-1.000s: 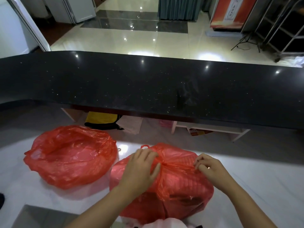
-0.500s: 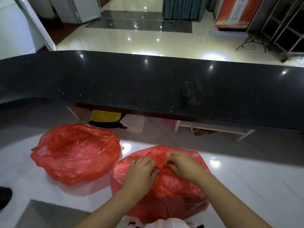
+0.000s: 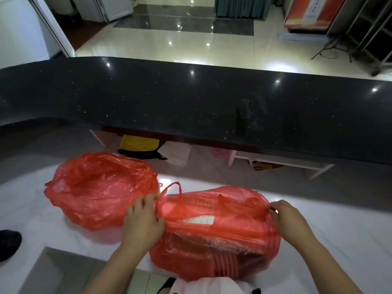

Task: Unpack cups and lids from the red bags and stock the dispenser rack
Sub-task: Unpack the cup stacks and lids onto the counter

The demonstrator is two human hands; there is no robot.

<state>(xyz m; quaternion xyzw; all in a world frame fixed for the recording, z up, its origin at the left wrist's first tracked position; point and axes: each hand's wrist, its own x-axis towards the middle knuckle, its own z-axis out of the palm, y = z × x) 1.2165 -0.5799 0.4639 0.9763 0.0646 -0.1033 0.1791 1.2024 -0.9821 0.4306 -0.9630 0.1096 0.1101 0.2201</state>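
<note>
Two red bags are observed on a white counter below a black ledge. The near bag is pulled wide at its mouth: its left edge is gripped by the left hand, its right edge is pinched by the right hand. A white strip of contents is exposed in the opening; ribbed stacks are seen through the plastic. The far bag lies just left, slack and untouched.
</note>
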